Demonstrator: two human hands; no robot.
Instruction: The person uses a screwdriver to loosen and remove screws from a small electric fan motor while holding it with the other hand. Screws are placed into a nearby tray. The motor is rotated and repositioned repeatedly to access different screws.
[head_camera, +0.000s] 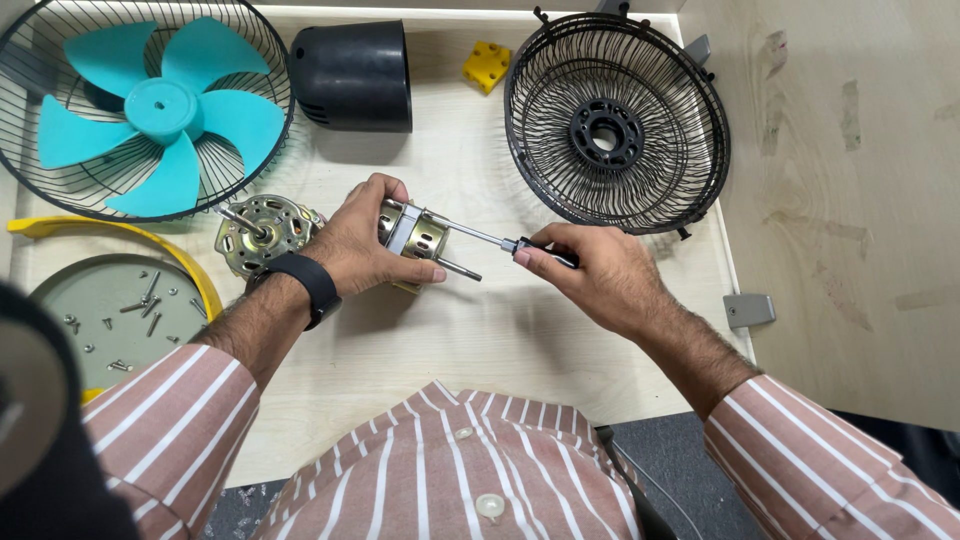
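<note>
The left hand (365, 245) is wrapped around a small brass-coloured motor (415, 232), fingers curled over its top and thumb underneath, lifting it just above the table (480, 330). A thin shaft sticks out of the motor toward the right hand. The right hand (600, 275) is closed on the dark handle of a screwdriver (500, 243), pinched between thumb and fingertips.

The screwdriver's long axis runs nearly level, rising slightly from the right hand to the motor, and its tip meets the motor's face on the side turned toward the right hand. So the motor lies straight across from the right hand, in line with the tool, and the two hands are near each other with the blade bridging the gap. The left hand is the one on the motor; the right touches it only through the tool.

Just beyond the left wrist lies a second motor (262, 232) on the table. Farther out from the left hand sits a guard with a teal blade (160, 110), and a black housing (355, 75). Beyond the right hand stands a black grille (615, 125). Below the left forearm is a tray of screws (120, 310).
</note>
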